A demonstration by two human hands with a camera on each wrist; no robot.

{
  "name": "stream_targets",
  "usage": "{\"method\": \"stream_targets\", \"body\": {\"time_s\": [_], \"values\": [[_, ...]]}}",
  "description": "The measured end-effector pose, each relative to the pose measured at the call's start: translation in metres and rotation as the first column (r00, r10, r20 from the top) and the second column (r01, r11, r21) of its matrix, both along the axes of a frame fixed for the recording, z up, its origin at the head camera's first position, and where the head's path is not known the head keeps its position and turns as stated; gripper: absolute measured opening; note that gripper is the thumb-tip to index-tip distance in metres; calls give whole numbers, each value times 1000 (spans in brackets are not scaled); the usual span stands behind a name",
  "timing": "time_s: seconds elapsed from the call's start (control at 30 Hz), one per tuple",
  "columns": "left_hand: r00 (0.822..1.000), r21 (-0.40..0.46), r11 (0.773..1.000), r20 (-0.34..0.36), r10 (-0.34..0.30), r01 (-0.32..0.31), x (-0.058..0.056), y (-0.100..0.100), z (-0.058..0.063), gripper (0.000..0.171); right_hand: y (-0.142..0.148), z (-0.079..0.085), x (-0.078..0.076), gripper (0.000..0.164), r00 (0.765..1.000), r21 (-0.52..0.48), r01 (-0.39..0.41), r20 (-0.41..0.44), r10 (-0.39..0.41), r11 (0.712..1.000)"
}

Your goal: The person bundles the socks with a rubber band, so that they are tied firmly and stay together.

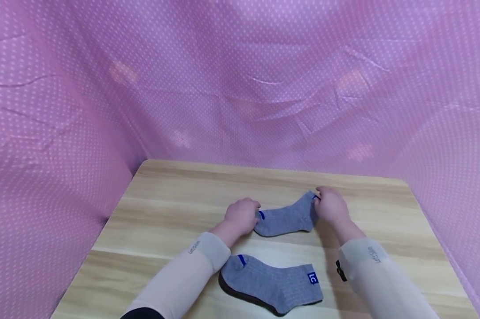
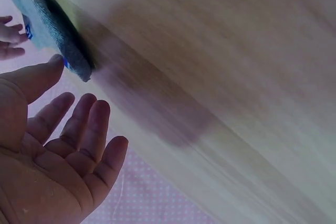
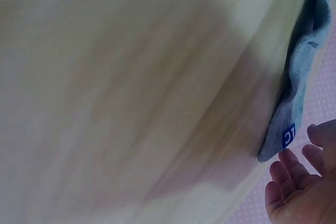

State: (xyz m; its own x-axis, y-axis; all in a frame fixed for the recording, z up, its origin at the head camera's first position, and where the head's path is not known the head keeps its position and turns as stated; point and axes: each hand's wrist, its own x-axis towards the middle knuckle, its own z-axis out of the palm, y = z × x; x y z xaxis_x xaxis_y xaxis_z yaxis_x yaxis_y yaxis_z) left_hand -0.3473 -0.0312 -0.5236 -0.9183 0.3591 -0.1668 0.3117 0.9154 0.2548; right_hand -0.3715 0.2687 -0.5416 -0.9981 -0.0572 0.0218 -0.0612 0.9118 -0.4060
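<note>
A grey ankle sock with blue marks at toe and cuff lies across the middle of the wooden table. At its toe is my left hand; in the left wrist view the fingers are loosely bent and spread, with the thumb tip beside the sock's edge. My right hand is at the cuff end. The right wrist view puts its fingertips right by the blue LC label, fingers relaxed; whether they touch the cloth I cannot tell. Nearer to me lies another grey sock, with a dark layer showing beneath it.
The light wooden table has rounded far corners. Pink dotted cloth hangs behind it and on both sides. A small black object shows at the right sleeve's edge.
</note>
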Motion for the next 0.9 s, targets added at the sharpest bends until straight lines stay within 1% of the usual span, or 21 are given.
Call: {"method": "stream_targets", "body": {"time_s": [0.07, 0.17, 0.3, 0.4, 0.6, 0.8, 0.9], "values": [[1000, -6, 1000, 3, 0, 0, 1, 0, -2, 39, -5, -4, -2, 46, 1000, -4, -6, 1, 6, 1000], [1000, -12, 1000, 8, -6, 6, 3, 0, -5, 38, -9, -9, -4, 46, 999, -4, -9, 38, 9, 1000], [1000, -8, 1000, 16, -3, 3, 1, 2, -9, 37, -12, -13, -6, 45, 998, 13, -6, 69, 5, 1000], [1000, -1, 1000, 24, 6, -6, -1, 1, -9, 37, -14, -14, -8, 45, 998, 21, -11, 58, 10, 1000], [999, -1, 1000, 47, 11, -11, 0, 3, -8, 35, -13, -15, -8, 46, 999, 24, -25, 49, 24, 999], [998, 5, 1000, 56, 9, -9, 0, 4, -9, 33, -10, -20, -9, 49, 997, -2, -17, 70, 17, 1000], [998, 10, 1000, 59, 10, -11, 0, 4, -9, 33, -8, -22, -9, 50, 998, -12, -18, 56, 19, 1000]]}}
